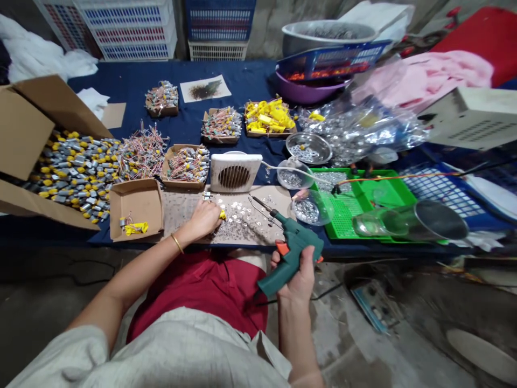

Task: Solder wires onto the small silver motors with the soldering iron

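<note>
My right hand [302, 275] is wrapped around the green handle of a soldering gun [297, 240] with an orange trigger. Its thin metal tip points up and left over a cardboard sheet [278, 196] on the table. My left hand [205, 218] rests on that sheet, fingers curled, and a small yellow part [222, 214] shows at its fingertips. The rest of what it holds is hidden. A small metal motor [207, 195] sits just beyond the knuckles. Loose metal tabs [240, 207] and dark specks lie scattered between the hand and the soldering tip.
A square vent fan [234, 175] stands behind the sheet. At left are a shallow carton [155, 229] and a big box of yellow-capped motors [76, 172]. Bowls of metal pieces [306, 211] and green trays [343, 229] are at right, a tilted metal cup [440, 220] on them.
</note>
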A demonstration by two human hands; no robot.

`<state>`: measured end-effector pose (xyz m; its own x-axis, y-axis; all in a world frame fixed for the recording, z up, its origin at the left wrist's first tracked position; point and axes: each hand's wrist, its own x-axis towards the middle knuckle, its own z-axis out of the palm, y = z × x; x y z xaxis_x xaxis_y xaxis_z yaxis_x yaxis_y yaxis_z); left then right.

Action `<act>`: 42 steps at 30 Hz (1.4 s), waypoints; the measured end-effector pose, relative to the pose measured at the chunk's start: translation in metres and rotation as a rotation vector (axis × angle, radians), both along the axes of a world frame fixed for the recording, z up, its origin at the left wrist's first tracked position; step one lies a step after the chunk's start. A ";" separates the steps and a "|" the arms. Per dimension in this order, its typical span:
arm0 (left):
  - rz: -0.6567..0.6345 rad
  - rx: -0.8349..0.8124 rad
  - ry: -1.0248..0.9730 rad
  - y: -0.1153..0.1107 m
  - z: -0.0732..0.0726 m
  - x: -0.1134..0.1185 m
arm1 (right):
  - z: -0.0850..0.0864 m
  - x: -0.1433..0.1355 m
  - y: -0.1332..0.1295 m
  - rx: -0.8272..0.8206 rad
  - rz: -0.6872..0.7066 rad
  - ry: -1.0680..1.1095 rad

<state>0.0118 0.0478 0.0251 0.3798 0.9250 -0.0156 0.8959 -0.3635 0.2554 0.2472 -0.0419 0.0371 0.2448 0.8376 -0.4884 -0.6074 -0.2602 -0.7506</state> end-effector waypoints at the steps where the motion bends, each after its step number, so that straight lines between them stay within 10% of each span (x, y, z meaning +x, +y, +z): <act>1: -0.024 0.009 -0.010 -0.003 -0.002 -0.001 | -0.001 0.002 -0.001 0.006 -0.013 0.002; 12: -0.190 0.227 -0.217 -0.057 -0.040 -0.018 | -0.020 -0.050 0.024 0.016 0.029 0.217; 21: -0.105 0.224 -0.297 -0.078 -0.031 -0.038 | -0.028 -0.096 0.036 0.055 0.091 0.266; 26: 0.140 0.188 -0.341 -0.077 -0.025 -0.069 | -0.028 -0.100 0.034 0.053 0.085 0.258; 42: -0.146 0.198 0.038 -0.031 -0.021 -0.060 | -0.044 -0.094 0.036 0.052 0.012 0.278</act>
<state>-0.0486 0.0169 0.0043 0.5123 0.8467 0.1439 0.8377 -0.5296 0.1332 0.1536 -0.0055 -0.0067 0.0971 0.8654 -0.4917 -0.7888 -0.2343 -0.5682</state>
